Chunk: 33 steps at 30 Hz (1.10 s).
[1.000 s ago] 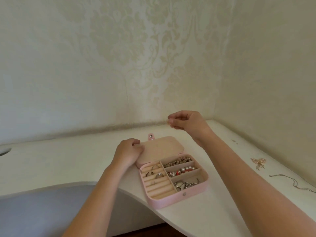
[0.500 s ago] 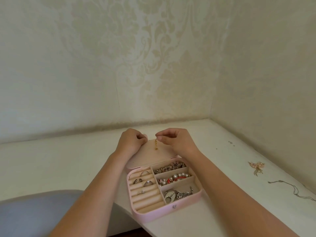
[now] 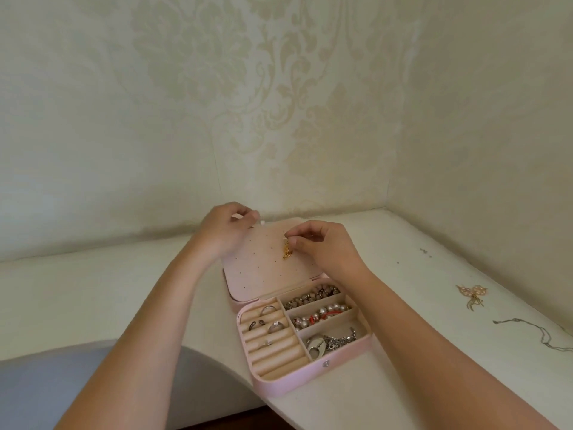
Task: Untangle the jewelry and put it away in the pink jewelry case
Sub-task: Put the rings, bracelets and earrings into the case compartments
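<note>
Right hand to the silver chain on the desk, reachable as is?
Probably: the chain lies on the desk right of the case, with only a flat brooch nearby. But the right hand pinches a gold piece over the lid and must release it first.

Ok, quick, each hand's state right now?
Left hand: grips the far corner of the pink jewelry case lid.
Right hand: pinches a small gold dangling jewelry piece.

Soft dim daylight (edges warped)
</note>
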Motion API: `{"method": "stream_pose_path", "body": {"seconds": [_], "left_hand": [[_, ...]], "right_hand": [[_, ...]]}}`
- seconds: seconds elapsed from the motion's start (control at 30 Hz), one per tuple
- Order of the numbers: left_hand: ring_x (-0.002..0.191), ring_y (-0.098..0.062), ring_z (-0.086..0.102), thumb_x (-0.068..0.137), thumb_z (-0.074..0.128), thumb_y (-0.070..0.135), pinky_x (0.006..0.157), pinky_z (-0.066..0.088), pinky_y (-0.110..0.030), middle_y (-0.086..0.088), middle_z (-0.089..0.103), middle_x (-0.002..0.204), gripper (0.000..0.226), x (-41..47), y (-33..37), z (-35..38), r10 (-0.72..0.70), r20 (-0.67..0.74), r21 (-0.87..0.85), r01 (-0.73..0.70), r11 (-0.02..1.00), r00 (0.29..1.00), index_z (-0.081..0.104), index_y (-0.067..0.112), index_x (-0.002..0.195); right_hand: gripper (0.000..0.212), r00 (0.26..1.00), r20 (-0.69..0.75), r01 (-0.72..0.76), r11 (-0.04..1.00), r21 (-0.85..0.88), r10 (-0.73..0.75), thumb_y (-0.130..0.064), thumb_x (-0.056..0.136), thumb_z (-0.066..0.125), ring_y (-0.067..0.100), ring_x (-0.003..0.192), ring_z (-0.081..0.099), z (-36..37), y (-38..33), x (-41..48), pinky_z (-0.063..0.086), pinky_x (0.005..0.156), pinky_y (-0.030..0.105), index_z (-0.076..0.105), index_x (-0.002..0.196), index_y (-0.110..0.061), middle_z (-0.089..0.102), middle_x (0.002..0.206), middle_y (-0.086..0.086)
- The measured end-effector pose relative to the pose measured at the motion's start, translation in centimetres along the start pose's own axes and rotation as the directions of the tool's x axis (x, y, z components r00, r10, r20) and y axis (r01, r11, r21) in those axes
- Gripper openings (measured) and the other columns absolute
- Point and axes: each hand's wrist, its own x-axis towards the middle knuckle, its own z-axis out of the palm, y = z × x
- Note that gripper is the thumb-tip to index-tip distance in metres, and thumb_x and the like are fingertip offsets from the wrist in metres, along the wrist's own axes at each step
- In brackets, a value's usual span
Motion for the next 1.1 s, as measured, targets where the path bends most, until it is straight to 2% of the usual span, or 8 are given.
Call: {"method": "stream_pose_path", "body": {"seconds": [0.1, 0.17, 0.23, 0.37, 0.53, 0.73, 0.93, 1.1], "left_hand": [[0.083, -0.019, 0.063, 0.092, 0.059, 0.025, 0.074, 0.045, -0.030, -0.009, 0.069, 0.097, 0.022, -2.4, -0.8, -1.6, -0.140, 0.172, -0.474, 0.207, 0.856, 0.975, 0.069, 0.006, 0.100], [0.085, -0.022, 0.065, 0.091, 0.058, 0.014, 0.075, 0.049, -0.032, -0.013, 0.070, 0.095, 0.018, -4.4, -1.7, -1.1, -0.161, 0.186, -0.611, 0.242, 0.754, 0.969, 0.068, 0.001, 0.098], [0.083, -0.023, 0.066, 0.088, 0.059, 0.005, 0.075, 0.052, -0.032, -0.011, 0.072, 0.089, 0.011, -6.3, -2.4, -0.1, -0.203, 0.112, -0.661, 0.225, 0.716, 0.973, 0.068, 0.001, 0.094], [0.086, -0.026, 0.067, 0.086, 0.060, 0.000, 0.080, 0.051, -0.039, -0.016, 0.072, 0.094, 0.015, -8.4, -3.3, 1.5, -0.211, -0.009, -0.703, 0.144, 0.697, 0.977, 0.071, 0.005, 0.094], [0.068, -0.014, 0.064, 0.089, 0.059, 0.007, 0.064, 0.048, -0.028, -0.005, 0.072, 0.073, 0.014, -9.6, -3.0, 2.2, -0.147, -0.162, -0.641, 0.009, 0.768, 0.976, 0.072, 0.007, 0.084], [0.057, -0.008, 0.046, 0.092, 0.055, 0.006, 0.060, 0.038, -0.026, 0.010, 0.052, 0.052, 0.043, -10.0, -3.1, 1.9, -0.055, -0.154, -0.623, -0.054, 0.780, 0.987, 0.061, 0.022, 0.052], [0.064, -0.016, 0.043, 0.089, 0.057, 0.015, 0.066, 0.036, -0.035, 0.000, 0.048, 0.058, 0.033, -9.9, -3.7, 1.9, -0.017, -0.165, -0.619, -0.090, 0.780, 0.986, 0.056, 0.016, 0.056], [0.054, -0.009, 0.034, 0.092, 0.054, 0.006, 0.059, 0.028, -0.031, 0.013, 0.039, 0.050, 0.047, -9.9, -3.4, 2.1, -0.017, -0.169, -0.597, -0.089, 0.797, 0.985, 0.050, 0.025, 0.049]], "right_hand": [[0.022, 1.000, -0.005, 0.007, 0.998, 0.069, -0.006, -0.001, 0.083, 0.068, 0.003, 0.069, 0.060, 0.1, -0.4, -0.1, 0.047, 0.070, 0.012, 0.071, 0.077, -0.022, 0.067, 0.074, -0.005], [0.023, 1.000, -0.004, 0.013, 0.996, 0.084, -0.013, 0.000, 0.084, 0.067, 0.004, 0.070, 0.061, 0.2, -0.7, 0.0, 0.050, 0.074, 0.015, 0.071, 0.077, -0.022, 0.068, 0.073, -0.006], [0.024, 0.999, 0.006, 0.031, 0.993, 0.114, -0.032, 0.002, 0.084, 0.065, 0.004, 0.068, 0.062, 0.3, -1.1, -0.1, 0.051, 0.073, 0.016, 0.071, 0.079, -0.020, 0.068, 0.072, -0.005], [0.024, 0.995, 0.073, 0.062, 0.987, 0.149, -0.073, 0.006, 0.084, 0.063, 0.004, 0.065, 0.061, 1.0, -2.3, -0.7, 0.051, 0.071, 0.015, 0.071, 0.081, -0.016, 0.067, 0.073, -0.002], [0.031, 0.984, 0.105, 0.145, 0.989, -0.012, -0.143, 0.007, 0.075, 0.072, 0.010, 0.062, 0.054, 3.7, -2.3, -1.6, 0.049, 0.068, 0.026, 0.058, 0.075, -0.021, 0.058, 0.069, -0.003], [0.039, 0.952, 0.115, 0.298, 0.942, -0.151, -0.283, 0.002, 0.078, 0.067, 0.001, 0.055, 0.039, 5.5, -2.0, -2.7, 0.034, 0.057, 0.013, 0.039, 0.066, -0.024, 0.043, 0.061, -0.012], [0.042, 0.925, 0.120, 0.379, 0.895, -0.234, -0.360, 0.003, 0.078, 0.062, 0.006, 0.056, 0.034, 5.8, -1.7, -2.9, 0.031, 0.054, 0.017, 0.034, 0.062, -0.024, 0.038, 0.058, -0.010], [0.042, 0.920, 0.112, 0.393, 0.884, -0.255, -0.376, 0.001, 0.078, 0.062, 0.007, 0.056, 0.035, 5.7, -1.6, -2.8, 0.033, 0.056, 0.023, 0.033, 0.061, -0.024, 0.040, 0.059, -0.008]]}}
